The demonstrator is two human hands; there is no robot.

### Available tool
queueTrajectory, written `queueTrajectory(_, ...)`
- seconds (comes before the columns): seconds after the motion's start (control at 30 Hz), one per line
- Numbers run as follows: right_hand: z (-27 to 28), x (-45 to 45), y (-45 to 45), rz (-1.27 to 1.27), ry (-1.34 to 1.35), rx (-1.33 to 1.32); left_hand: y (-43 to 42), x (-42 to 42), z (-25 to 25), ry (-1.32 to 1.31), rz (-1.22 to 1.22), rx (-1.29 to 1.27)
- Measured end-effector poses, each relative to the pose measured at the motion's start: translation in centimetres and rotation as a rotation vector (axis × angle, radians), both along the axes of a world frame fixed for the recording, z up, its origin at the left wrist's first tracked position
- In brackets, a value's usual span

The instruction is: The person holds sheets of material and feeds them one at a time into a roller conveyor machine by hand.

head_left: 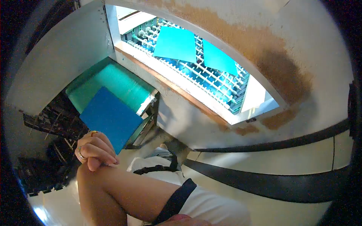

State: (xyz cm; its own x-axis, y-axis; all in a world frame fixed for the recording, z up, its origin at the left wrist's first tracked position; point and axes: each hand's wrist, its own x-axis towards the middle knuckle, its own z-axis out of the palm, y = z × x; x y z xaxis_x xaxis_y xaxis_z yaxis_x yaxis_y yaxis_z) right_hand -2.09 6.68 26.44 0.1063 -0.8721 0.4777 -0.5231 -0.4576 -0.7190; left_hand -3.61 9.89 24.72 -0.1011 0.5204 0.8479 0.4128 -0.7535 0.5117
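Observation:
My right hand (96, 150), wearing rings, has its fingers curled over the bent elbow of my left arm (130, 188). Its wrist and forearm are hidden behind that arm. The left forearm folds back towards the bottom edge, where a strip of skin (183, 220) shows; my left hand's fingers cannot be made out. Just beyond the right hand, a dark blue square sheet (111, 116) lies on a green surface (109, 77) and overhangs its near edge. No hand touches the sheet.
Through a lit opening in the wall, two bright turquoise sheets (175, 43) (218, 58) lie on rows of rollers (203, 75). The pale panel (264, 45) around it has brown stains. Dark machinery (49, 150) stands at the left. Black bands (264, 184) curve over the pale floor at right.

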Motion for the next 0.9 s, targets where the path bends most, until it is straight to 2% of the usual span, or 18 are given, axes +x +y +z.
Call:
queueTrajectory(0.1, 0.0, -0.1, -0.6, -0.006, 0.010, 0.011, 0.0, 0.0, 0.0, 0.062, 0.018, 0.024)
queueTrajectory(0.4, 0.3, -0.9, -1.8, -0.040, 0.054, 0.046, -0.3, 0.7, 0.0, -0.051, 0.074, -0.021)
queueTrajectory(0.57, 0.4, -1.2, -2.5, -0.058, 0.077, 0.057, 0.2, 0.9, 0.7, 0.016, 0.177, -0.001)
queueTrajectory(0.67, 0.8, -1.4, -2.5, -0.075, 0.093, 0.070, -0.1, 0.9, 0.0, -0.058, 0.108, -0.046)
queueTrajectory(0.77, 1.1, -1.8, -2.5, -0.098, 0.105, 0.075, 0.1, 0.2, -0.2, -0.023, 0.038, 0.001)
queueTrajectory(0.9, 1.0, -2.1, -2.9, -0.124, 0.119, 0.088, 0.1, 0.3, -0.3, -0.022, 0.059, -0.003)
